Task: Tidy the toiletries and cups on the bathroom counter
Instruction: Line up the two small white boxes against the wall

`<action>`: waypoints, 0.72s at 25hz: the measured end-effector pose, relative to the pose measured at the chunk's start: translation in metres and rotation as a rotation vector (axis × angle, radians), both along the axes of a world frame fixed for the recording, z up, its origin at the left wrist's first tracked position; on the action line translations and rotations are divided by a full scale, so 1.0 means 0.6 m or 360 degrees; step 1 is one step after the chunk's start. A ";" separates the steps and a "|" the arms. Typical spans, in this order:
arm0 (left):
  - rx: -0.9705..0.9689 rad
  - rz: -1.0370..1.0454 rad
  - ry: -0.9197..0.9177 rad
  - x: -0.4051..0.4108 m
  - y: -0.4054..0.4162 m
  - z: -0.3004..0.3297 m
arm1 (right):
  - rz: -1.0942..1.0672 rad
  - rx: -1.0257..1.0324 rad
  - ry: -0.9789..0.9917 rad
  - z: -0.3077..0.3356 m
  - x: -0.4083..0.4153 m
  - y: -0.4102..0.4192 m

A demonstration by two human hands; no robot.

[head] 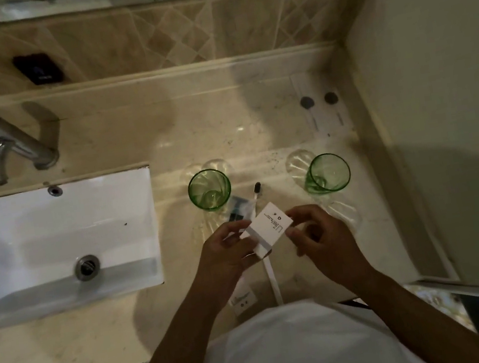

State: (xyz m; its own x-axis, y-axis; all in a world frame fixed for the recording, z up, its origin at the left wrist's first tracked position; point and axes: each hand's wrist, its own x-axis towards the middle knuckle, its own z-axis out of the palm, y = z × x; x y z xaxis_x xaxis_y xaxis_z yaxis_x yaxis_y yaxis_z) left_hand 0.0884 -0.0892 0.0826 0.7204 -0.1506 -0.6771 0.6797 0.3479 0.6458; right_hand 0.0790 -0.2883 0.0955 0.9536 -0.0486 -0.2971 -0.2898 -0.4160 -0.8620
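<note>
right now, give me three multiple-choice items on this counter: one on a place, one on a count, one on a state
1. Where does the toothbrush lie?
A. in the sink
B. on the counter, between the two cups
C. inside a cup

2. How many green cups are there?
A. one
B. two
C. three

3. What state is the white box in?
A. held by both hands
B. flat on the counter, untouched
C. dropped in the sink

Answers:
1 B: its bristles show on the counter between the left cup and the right cup.
2 B: only those two stand there.
3 A: the left hand and the right hand grip its ends.
</note>
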 end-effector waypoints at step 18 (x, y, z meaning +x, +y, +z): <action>0.0741 -0.0348 -0.0361 0.263 -0.084 0.066 | 0.0067 0.0417 0.0365 0.047 0.239 -0.078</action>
